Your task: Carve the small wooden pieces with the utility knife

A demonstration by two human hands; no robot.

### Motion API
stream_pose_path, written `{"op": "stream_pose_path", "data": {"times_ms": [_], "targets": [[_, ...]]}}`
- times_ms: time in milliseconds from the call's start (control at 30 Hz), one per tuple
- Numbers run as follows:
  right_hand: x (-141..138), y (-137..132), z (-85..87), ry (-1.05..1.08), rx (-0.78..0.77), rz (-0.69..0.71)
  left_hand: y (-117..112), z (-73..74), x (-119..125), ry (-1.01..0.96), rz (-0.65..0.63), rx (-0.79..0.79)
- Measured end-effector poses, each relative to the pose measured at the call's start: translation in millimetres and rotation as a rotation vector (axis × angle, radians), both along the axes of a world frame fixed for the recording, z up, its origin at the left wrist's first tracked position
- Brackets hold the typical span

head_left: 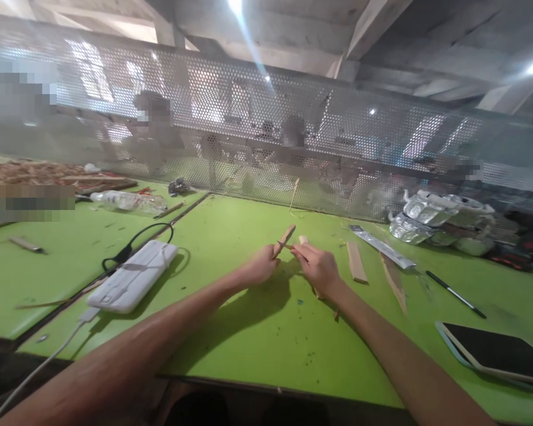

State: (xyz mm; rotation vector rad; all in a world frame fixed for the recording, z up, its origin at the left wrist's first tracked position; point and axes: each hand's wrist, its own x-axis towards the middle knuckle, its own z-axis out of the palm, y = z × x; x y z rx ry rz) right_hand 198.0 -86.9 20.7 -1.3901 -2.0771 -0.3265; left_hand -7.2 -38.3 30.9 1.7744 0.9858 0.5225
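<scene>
My left hand is closed around a short wooden stick that points up and to the right above the green table. My right hand is closed too, pinching a second small wooden piece close to the first, with a thin sliver between the two hands. Both hands hover just over the table's middle, almost touching each other.
A white power bank with a black cable lies at left. Wooden slats, a metal ruler and a black pen lie at right. A tablet sits at the right corner. A perforated metal screen backs the table.
</scene>
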Motion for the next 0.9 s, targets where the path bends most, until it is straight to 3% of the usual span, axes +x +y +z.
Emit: {"op": "stream_pose_path", "data": {"times_ms": [133, 233, 467, 733, 900], "targets": [[-5.8, 0.8, 4.0, -0.01, -0.105, -0.082, 3.1, -1.5, 0.6, 0.046, 0.064, 0.039], [-9.5, 0.0, 8.7, -0.008, -0.171, -0.126, -1.0, 5.2, 0.6, 0.042, 0.082, 0.032], [-8.9, -0.3, 12.5, -0.008, -0.139, -0.126, -13.8, 23.3, 1.8, 0.019, 0.096, -0.057], [-12.4, -0.4, 16.7, -0.029, -0.13, -0.118, -13.1, 28.4, -1.9, -0.001, 0.036, -0.125], [-1.6, 2.2, 17.4, 0.011, -0.146, -0.181, -15.4, 27.9, -0.4, 0.052, 0.02, -0.104]]}}
